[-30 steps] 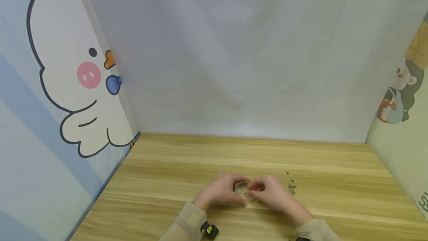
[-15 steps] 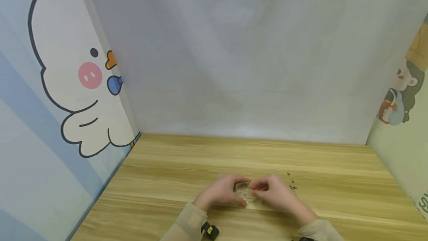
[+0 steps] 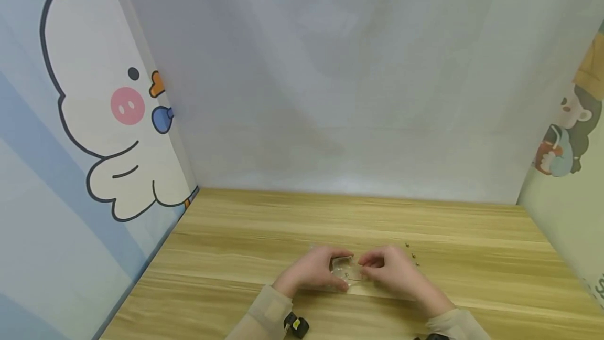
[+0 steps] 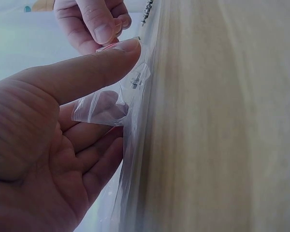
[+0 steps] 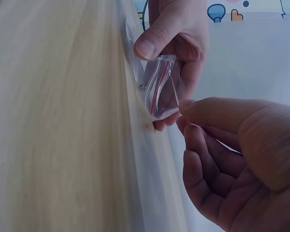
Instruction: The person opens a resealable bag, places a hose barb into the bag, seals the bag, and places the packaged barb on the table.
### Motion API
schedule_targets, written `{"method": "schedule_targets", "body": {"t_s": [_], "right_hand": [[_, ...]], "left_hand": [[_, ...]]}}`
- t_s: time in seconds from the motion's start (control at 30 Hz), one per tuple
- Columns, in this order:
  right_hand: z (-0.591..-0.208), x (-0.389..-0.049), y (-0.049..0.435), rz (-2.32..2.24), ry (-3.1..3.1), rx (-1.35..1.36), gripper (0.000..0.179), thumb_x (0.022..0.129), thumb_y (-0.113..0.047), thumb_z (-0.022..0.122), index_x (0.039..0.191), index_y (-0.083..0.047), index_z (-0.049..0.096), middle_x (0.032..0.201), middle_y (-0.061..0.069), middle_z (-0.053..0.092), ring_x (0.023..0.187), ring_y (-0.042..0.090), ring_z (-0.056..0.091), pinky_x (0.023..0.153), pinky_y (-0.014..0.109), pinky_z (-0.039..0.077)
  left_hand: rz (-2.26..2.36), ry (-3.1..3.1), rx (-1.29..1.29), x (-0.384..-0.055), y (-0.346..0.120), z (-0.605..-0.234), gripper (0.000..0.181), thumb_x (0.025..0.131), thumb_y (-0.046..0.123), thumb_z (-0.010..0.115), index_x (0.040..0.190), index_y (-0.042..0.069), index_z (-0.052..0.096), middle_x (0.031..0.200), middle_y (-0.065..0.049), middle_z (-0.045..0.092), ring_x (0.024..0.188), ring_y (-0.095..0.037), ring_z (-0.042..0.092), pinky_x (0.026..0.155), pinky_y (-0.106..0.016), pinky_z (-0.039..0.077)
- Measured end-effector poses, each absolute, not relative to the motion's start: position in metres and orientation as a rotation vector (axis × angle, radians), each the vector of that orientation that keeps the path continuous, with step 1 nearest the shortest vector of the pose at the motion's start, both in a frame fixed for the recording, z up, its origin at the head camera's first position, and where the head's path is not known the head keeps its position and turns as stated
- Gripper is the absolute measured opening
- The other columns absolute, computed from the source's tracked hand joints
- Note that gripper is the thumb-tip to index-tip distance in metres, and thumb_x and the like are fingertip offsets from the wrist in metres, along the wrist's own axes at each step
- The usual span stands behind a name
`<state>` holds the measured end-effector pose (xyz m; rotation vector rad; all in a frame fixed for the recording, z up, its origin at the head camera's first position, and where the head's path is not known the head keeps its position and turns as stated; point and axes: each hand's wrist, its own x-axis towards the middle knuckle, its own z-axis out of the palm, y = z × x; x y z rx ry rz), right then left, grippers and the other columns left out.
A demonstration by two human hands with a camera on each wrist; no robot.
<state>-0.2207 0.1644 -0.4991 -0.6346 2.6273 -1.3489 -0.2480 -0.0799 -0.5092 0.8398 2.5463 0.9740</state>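
Note:
A small clear zip-lock bag (image 5: pixel 160 89) with a red stripe along its mouth is between my hands, low at the tabletop. My left hand (image 3: pixel 320 268) holds it between thumb and curled fingers, the mouth gaping. At the mouth's right edge, my right hand (image 3: pixel 391 272) pinches the plastic between thumb and index finger, the other fingers curled in. In the left wrist view, a small metal screw (image 4: pixel 136 80) shows inside the bag. Beyond it in that view, several more screws (image 4: pixel 147 10) lie on the table.
A few loose screws (image 3: pixel 413 256) lie on the wooden table (image 3: pixel 236 240) just past my right hand. A black wrist device (image 3: pixel 297 325) is strapped at the left sleeve. A pale curtain (image 3: pixel 330 93) closes off the back, with cartoon-printed panels at both sides.
My right hand has moved slightly to the right, drawing the bag's edge with it, and now covers most of the screw pile. The left hand has stayed almost in place.

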Motion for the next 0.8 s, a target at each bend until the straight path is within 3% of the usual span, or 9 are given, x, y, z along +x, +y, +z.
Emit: {"method": "schedule_targets", "body": {"t_s": [0.8], "right_hand": [[-0.502,-0.218,0.243,-1.313,2.696,-0.527,0.017,0.096,-0.011,0.08,0.109,-0.001,0.08,0.098,0.002,0.077,0.086,0.01,0.07,0.073,0.027,0.058]], "left_hand": [[0.976,2.543,0.836,-0.247,-0.08,-0.509,0.075,0.079,0.025,0.098,0.146,0.015,0.067,0.145,0.005,0.066,0.131,-0.01,0.058,0.112,-0.032,0.046]]}}
